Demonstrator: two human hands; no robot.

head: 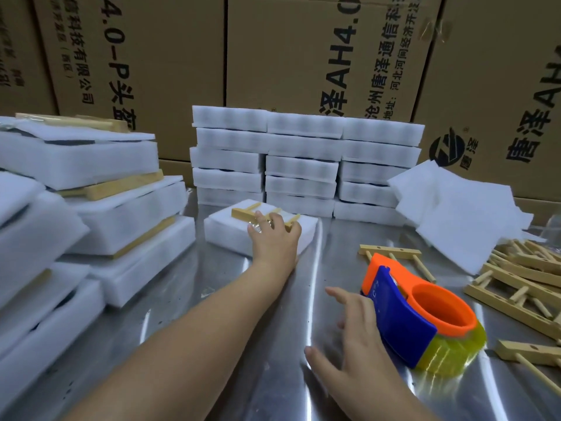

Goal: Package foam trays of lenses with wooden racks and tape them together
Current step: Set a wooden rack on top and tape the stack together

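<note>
Foam tray (pixel 224 235) set on steel counter (pixel 170 284), wooden rack (pixel 243 213) laid on top. Rack pressed by left hand (pixel 273 238), fingers extended over it. Right hand (pixel 358 329) held spread, nothing gripped, just beside tape dispenser (pixel 403 317); contact not discernible.

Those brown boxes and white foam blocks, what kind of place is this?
Probably a factory or warehouse packing room: printed cardboard cartons behind, stacks of white foam trays, and a tape dispenser beside loose wooden racks on a metal table.
</note>
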